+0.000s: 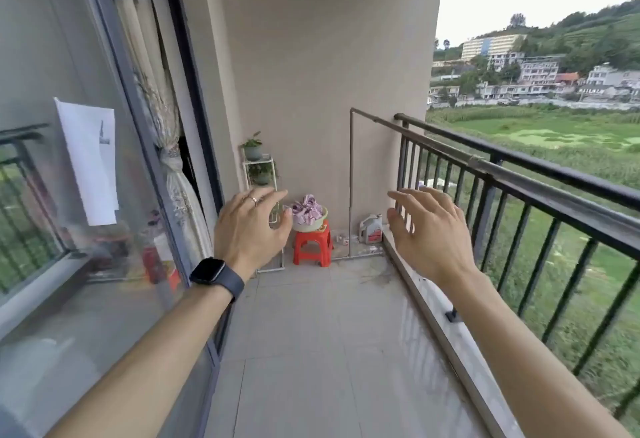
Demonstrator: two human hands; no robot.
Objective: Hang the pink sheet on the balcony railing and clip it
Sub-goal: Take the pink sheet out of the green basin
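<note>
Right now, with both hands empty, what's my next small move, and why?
Probably step toward the basin on the red stool: the pink sheet lies bunched in it by the far wall, beyond the open left hand and right hand.

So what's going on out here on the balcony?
A person is standing on the balcony with both hands held out in front. The left hand and right hand have spread fingers and hold nothing. The pink sheet lies bundled in a pale basin on a red stool by the far wall. It is not yet on the railing along the right side, and no clips are in sight.
</note>
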